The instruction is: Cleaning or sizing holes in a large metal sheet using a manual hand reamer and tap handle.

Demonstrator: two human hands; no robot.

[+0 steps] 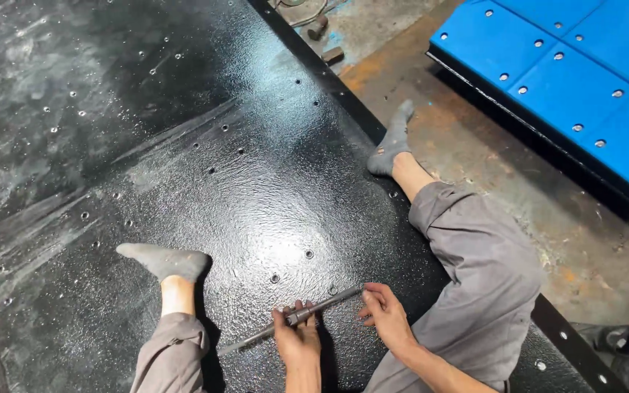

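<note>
Seated person works a long metal wrench point(293, 319) on a black perforated panel point(183, 167).
The wrench's far tip is hard to make out; left hand point(297, 336) clenches its middle, right hand point(386, 314) pinches its upper end, fingers curled.

The left hand point(297, 340) covers the middle of the long metal tool point(293, 319), so its grip there cannot be seen. The blue panel point(584, 87) and black boot point(624, 349) are cut off by the right edge.
</note>
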